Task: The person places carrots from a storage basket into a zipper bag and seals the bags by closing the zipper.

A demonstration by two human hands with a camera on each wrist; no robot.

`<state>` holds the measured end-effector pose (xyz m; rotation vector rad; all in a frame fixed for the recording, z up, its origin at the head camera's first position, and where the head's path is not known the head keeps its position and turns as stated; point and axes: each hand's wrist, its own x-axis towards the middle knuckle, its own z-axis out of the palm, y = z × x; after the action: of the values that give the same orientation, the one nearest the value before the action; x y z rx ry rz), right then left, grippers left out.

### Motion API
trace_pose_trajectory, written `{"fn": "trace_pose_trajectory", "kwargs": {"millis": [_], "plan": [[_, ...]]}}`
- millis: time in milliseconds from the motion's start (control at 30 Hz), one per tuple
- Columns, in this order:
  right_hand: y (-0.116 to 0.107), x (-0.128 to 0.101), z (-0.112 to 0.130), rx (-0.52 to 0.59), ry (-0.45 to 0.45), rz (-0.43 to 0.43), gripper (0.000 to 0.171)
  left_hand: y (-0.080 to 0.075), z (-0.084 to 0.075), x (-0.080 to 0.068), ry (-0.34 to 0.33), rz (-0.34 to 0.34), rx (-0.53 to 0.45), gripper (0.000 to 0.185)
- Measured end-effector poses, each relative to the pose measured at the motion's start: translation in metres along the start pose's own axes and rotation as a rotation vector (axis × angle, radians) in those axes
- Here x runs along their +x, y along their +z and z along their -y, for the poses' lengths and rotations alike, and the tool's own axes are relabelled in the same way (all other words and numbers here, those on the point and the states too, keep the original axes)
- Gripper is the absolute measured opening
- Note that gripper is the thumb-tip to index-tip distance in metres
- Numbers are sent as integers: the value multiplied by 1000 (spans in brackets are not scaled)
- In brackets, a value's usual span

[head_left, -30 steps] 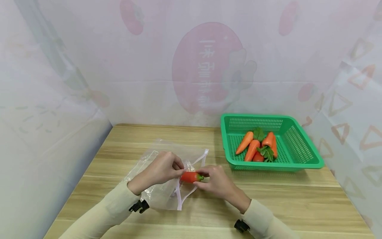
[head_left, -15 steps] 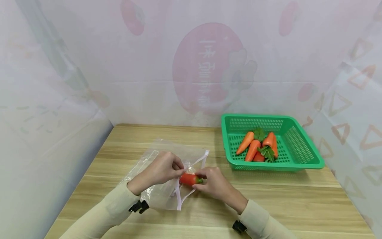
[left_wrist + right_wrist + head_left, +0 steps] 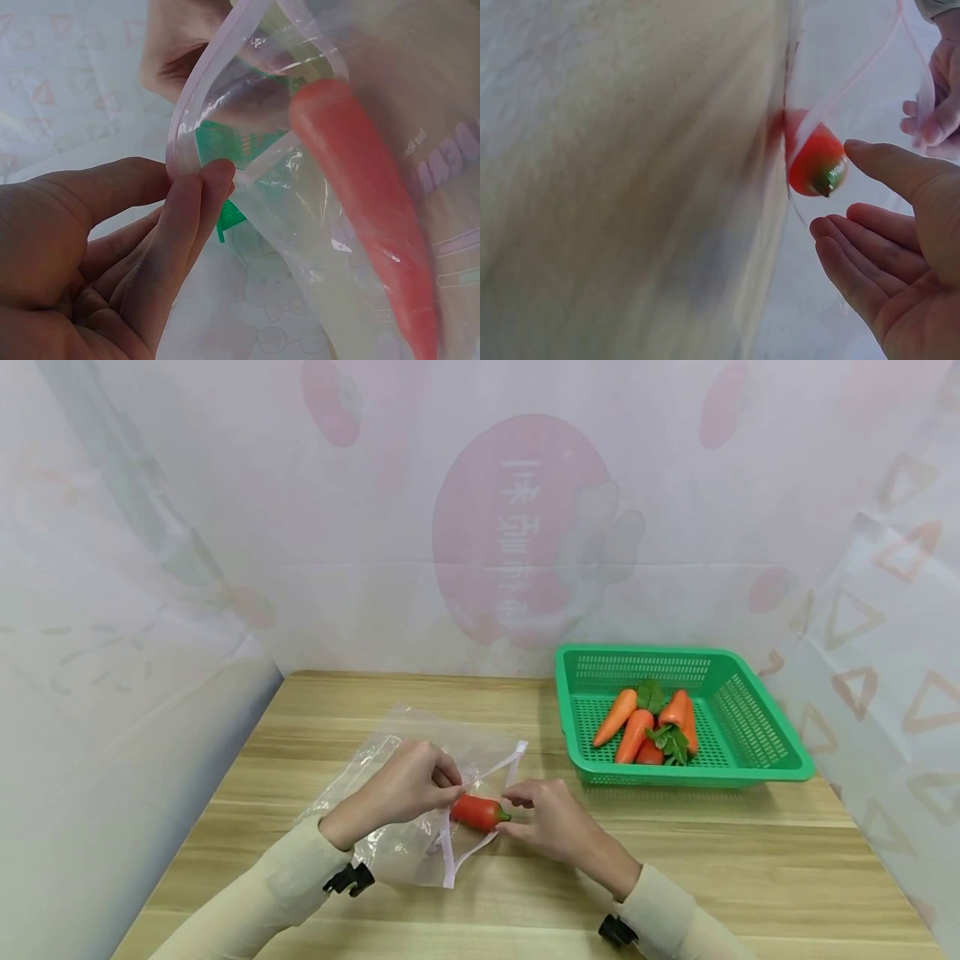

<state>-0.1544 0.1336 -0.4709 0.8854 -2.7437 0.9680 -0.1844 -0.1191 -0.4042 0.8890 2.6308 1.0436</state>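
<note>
The desk of pale wood runs under both your hands, with printed curtain walls closing it in behind and to either side. Beyond your right hand and off to its right stands the green basket, well apart from your fingers, with a small heap of carrots and their green leaves lying in its middle. Under and around your left hand lies the clear zip bag, flat on the desk with its mouth turned toward your right hand; the pink-edged rim of that mouth stands open in a loop between your two hands. Your left grip is a pinch: in the left wrist view your thumb and forefinger are pressed together on the bag's rim, holding the upper lip up. The single carrot lies in the bag's mouth, just right of your left fingertips and right against your right ones, its pointed end inside the plastic and its green stub end toward your right hand. In the left wrist view that carrot shows through the clear film, slanting down into the bag. Your right grip is loose and holds nothing: in the right wrist view the fingers are nearly straight and spread, and your thumb tip sits just beside the carrot's stub end; whether it actually touches there is not clear.
</note>
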Motion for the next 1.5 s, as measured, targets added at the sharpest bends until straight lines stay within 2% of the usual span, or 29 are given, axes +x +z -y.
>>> {"fn": "trace_pose_trajectory", "kwargs": {"millis": [367, 767, 1033, 1500], "plan": [[-29, -9, -4, -59, -31, -44, 33, 1, 1, -1, -7, -2, -14, 6], [-70, -22, -6, -133, 36, -62, 29, 2, 1, -2, -6, -8, -5, 7], [-89, -34, -11, -100, 104, -83, 32, 1, 0, -2, -6, -3, -9, 6], [-126, -63, -17, -150, 132, -149, 33, 1, 4, -2, 3, -8, -12, 6]]}}
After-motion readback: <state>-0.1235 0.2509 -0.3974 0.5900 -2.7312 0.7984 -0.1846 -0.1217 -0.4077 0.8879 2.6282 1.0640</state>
